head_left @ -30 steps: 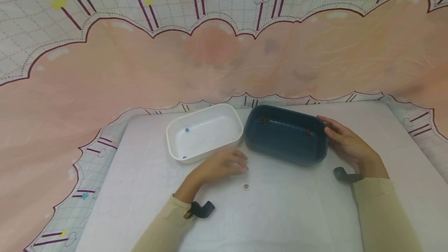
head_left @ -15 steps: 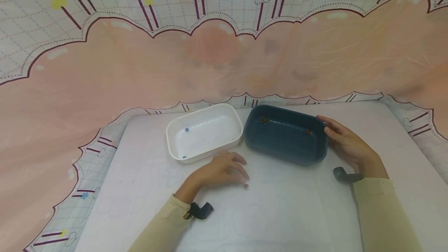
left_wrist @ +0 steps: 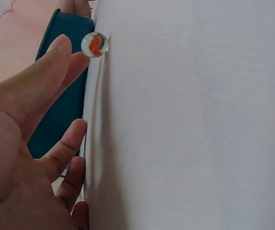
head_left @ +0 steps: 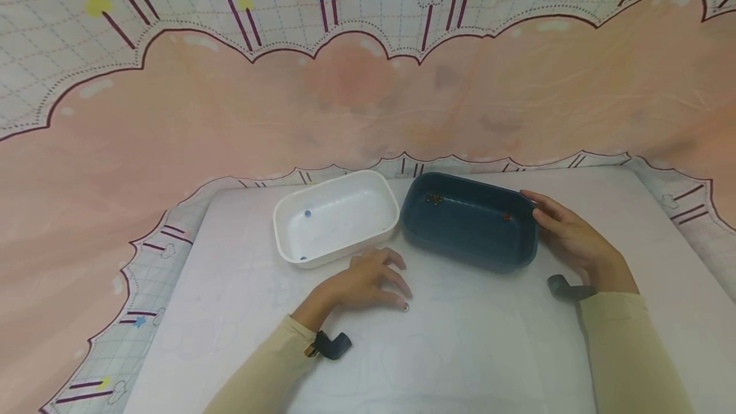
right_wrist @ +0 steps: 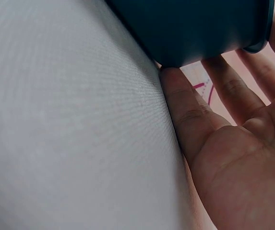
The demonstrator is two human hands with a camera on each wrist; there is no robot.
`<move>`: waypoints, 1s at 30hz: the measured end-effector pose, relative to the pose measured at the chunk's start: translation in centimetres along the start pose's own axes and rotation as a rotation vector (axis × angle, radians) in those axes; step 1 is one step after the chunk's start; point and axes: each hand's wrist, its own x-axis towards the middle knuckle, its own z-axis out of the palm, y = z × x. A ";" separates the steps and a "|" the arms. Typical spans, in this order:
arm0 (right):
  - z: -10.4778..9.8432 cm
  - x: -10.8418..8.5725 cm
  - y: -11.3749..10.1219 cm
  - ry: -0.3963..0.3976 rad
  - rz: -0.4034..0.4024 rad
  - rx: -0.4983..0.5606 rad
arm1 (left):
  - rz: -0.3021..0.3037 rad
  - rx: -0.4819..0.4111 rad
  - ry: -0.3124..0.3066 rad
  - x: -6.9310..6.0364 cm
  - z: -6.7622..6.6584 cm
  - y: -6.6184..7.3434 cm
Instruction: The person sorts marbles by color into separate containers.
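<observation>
A clear glass marble (left_wrist: 94, 45) with an orange swirl lies on the white tabletop, at the fingertips of my left hand (head_left: 365, 283). In the left wrist view it sits just beyond the thumb and index tips, which are not closed round it. The other left fingers are spread and loosely bent. My right hand (head_left: 575, 238) rests against the right end of a dark blue tray (head_left: 460, 251); in the right wrist view its fairly straight fingers (right_wrist: 180, 93) touch the outer wall. Several small marbles (head_left: 435, 199) lie in that tray's far left corner, and an orange one (head_left: 506, 216) near its right end.
A white tray (head_left: 345, 251) stands left of the dark blue one, close beside it, just beyond my left hand. Two blue marbles (head_left: 307, 213) show inside. A patterned cloth (head_left: 345, 114) hangs behind the white-covered table (head_left: 489, 350).
My left hand has moved slightly toward me and its fingers have spread, bringing the thumb to the marble, which stays in place. My right hand and both trays have not moved.
</observation>
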 end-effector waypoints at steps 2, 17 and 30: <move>0.0 -0.1 -0.1 0.013 0.025 -0.039 | -0.007 0.008 -0.007 0.1 0.0 0.1; -0.1 0.1 0.0 -0.002 0.005 0.004 | -0.019 0.048 -0.023 0.3 0.0 0.7; -0.2 0.2 0.1 -0.015 0.006 0.040 | -0.020 0.046 -0.011 0.4 0.0 0.8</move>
